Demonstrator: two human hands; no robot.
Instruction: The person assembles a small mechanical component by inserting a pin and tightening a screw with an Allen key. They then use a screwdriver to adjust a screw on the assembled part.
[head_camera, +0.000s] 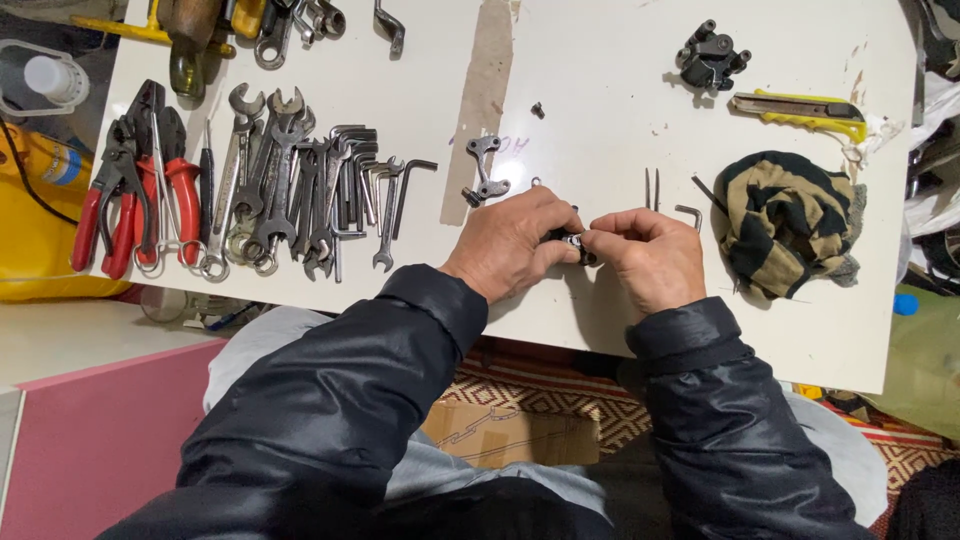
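My left hand (510, 245) and my right hand (648, 258) meet over the white table (600, 80), near its front edge. Between their fingertips they pinch a small dark metal part (572, 241) with a shiny end; most of it is hidden by the fingers. Just beyond the left hand lies a small flat metal bracket (485, 168). Two thin pins (651, 188) and a small hex key (689, 213) lie right beyond the right hand.
Wrenches and hex keys (300, 190) lie in a row at left, beside red-handled pliers (130, 185). A black metal assembly (711, 58) and a yellow utility knife (800, 112) sit far right; a striped rag (785, 222) lies next to my right hand.
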